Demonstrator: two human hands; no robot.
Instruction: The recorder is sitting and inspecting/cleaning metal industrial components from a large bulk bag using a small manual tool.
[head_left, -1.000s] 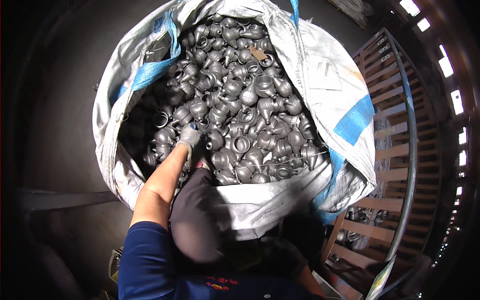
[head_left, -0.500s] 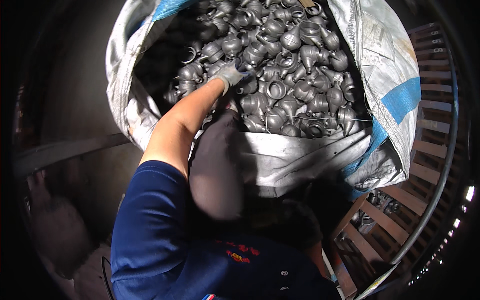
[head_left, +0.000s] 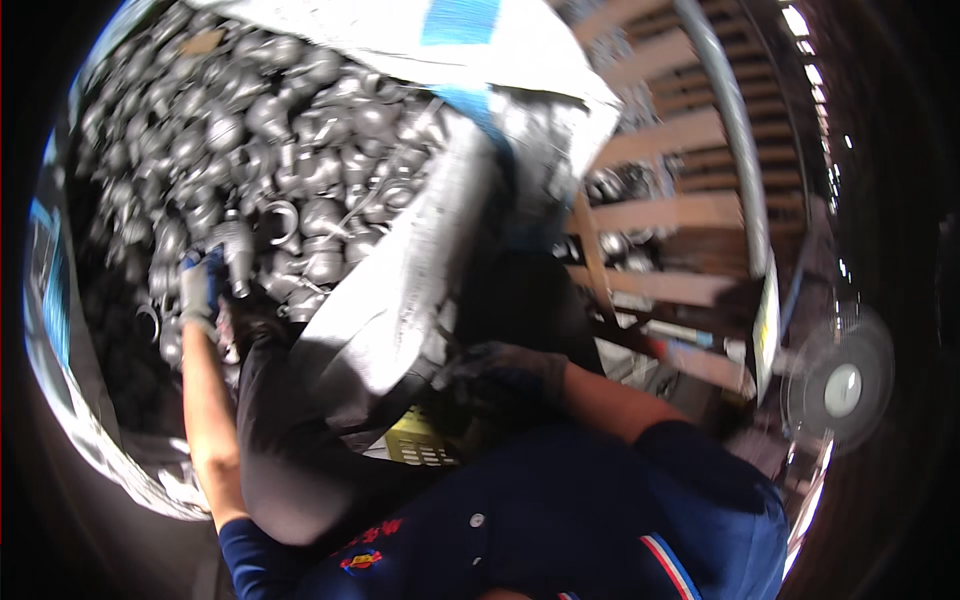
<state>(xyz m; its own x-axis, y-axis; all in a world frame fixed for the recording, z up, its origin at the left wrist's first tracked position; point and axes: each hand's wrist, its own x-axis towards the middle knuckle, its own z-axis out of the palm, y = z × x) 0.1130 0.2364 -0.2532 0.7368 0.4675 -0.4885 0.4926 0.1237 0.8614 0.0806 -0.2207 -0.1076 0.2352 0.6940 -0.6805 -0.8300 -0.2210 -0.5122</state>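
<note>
Wearing a navy shirt [head_left: 560, 500], a person has a gloved right hand [head_left: 510, 370] in shadow beside the folded edge of a white bag [head_left: 385, 300], near a yellow-green crate [head_left: 425, 435], its grip too dark to tell. Farther in, the gloved left hand [head_left: 203, 285] is at a grey metal part [head_left: 236, 250] atop a heap of similar parts [head_left: 270, 125] inside the bag, blur hiding whether the fingers close around it. Beyond, at right, stand wooden slats [head_left: 675, 212] and a metal pipe [head_left: 735, 140].

You have a white bag [head_left: 540, 50] carrying heaped grey bulbous parts [head_left: 225, 132]; a brown scrap [head_left: 203, 42] lies atop them. Its wall [head_left: 375, 305] bears blue bands [head_left: 460, 20].
</note>
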